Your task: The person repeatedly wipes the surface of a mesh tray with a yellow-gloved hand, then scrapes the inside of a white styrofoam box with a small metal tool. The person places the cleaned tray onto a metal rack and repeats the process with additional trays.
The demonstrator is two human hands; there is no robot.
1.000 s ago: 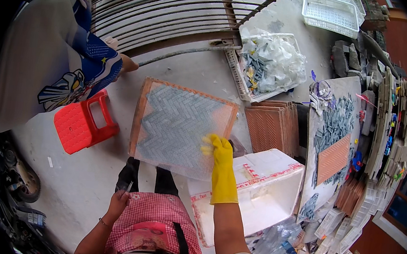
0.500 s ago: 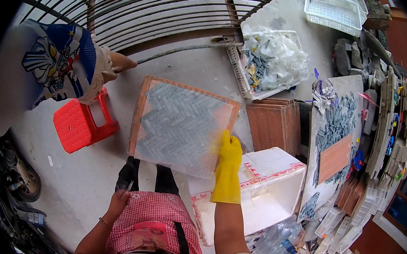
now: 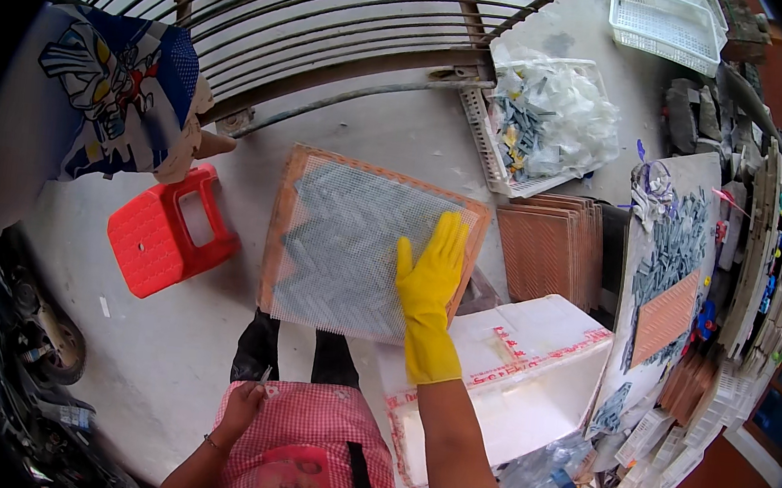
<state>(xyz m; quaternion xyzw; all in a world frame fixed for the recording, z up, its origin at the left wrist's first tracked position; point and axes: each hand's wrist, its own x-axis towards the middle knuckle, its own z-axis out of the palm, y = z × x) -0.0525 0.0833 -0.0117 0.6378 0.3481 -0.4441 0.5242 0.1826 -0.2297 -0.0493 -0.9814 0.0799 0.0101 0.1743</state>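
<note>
My right hand (image 3: 432,282), in a yellow rubber glove, lies flat with fingers apart on a white mesh sheet (image 3: 327,306). Under the mesh, grey tile strips (image 3: 340,229) form a zigzag pattern in an orange-brown tray (image 3: 279,232), whose rim shows at the left, top and right. The mesh overhangs the tray's near edge. My bare left hand (image 3: 244,404) is closed in front of the pink checked apron (image 3: 324,428). A thin, shiny tip (image 3: 267,374) sticks out of its fingers; its kind is too small to tell.
A white foam box (image 3: 528,392) lies to the near right, with stacked orange-brown trays (image 3: 553,247) beyond it. A board (image 3: 628,298) carries loose grey strips. A person (image 3: 115,105) stands at the far left by a red stool (image 3: 157,243). Metal bars (image 3: 338,19) cross the far side.
My right hand has gone from a curled grip at the mesh's right edge to lying spread on top of it. The left hand stays closed near the apron. The whole view has shifted slightly.
</note>
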